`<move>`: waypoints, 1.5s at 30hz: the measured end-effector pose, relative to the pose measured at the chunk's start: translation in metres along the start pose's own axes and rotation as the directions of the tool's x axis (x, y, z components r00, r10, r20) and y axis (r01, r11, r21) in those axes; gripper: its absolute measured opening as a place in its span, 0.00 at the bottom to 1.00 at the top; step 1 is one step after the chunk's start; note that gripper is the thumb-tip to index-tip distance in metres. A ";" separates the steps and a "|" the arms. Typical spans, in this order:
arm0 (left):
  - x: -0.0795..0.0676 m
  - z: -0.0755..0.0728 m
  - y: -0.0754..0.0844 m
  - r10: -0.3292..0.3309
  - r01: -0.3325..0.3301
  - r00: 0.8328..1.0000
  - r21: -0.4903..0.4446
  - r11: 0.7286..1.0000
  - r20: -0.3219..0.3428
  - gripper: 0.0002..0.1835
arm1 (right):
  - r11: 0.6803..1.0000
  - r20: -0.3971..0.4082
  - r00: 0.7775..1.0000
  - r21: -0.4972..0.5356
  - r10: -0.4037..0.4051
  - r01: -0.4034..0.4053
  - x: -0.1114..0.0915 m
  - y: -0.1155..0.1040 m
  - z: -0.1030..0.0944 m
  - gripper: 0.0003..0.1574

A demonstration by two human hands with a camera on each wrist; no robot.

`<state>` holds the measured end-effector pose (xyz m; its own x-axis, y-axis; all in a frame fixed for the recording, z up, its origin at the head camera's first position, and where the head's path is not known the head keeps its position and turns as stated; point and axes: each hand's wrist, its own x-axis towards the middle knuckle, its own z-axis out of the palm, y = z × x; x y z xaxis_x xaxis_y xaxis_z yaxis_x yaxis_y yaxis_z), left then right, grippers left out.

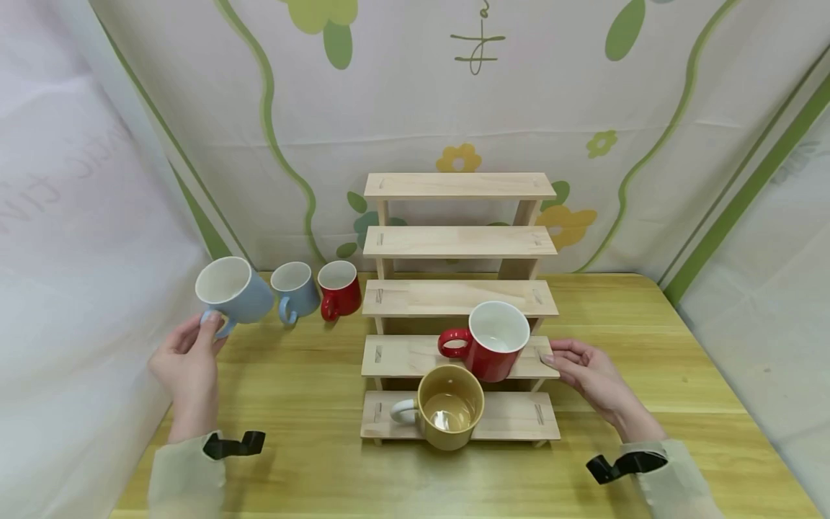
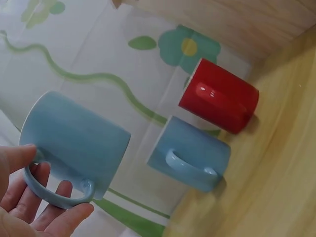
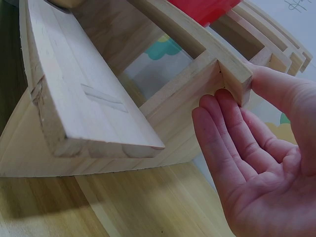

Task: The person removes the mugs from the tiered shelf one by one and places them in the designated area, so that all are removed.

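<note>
My left hand grips a large light-blue mug by its handle, held up at the left with its white inside showing. In the left wrist view, fingers loop through the mug's handle. At the right, my right hand pinches the end of the second-lowest step of a wooden tiered shelf, thumb on top and fingers beneath. On that step stands a large red mug, its handle to the left. A tan mug with a white handle is on the lowest step.
A smaller light-blue mug and a smaller red mug stand side by side on the wooden table, left of the shelf. A white cloth printed with flowers and vines hangs behind and at both sides.
</note>
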<state>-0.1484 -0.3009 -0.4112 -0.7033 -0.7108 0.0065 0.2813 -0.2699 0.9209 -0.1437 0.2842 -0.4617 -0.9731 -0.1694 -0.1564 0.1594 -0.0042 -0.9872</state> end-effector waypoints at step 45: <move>0.059 0.005 -0.096 -0.010 0.048 0.987 0.235 0.971 -0.161 0.18 | 1.000 -0.003 1.000 0.021 -0.001 0.001 -0.001 0.002 0.001 0.20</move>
<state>-0.2202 -0.3139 -0.4976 -0.5915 -0.8036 -0.0658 0.0855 -0.1437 0.9859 -0.1426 0.2834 -0.4638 -0.9737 -0.1662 -0.1556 0.1618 -0.0248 -0.9865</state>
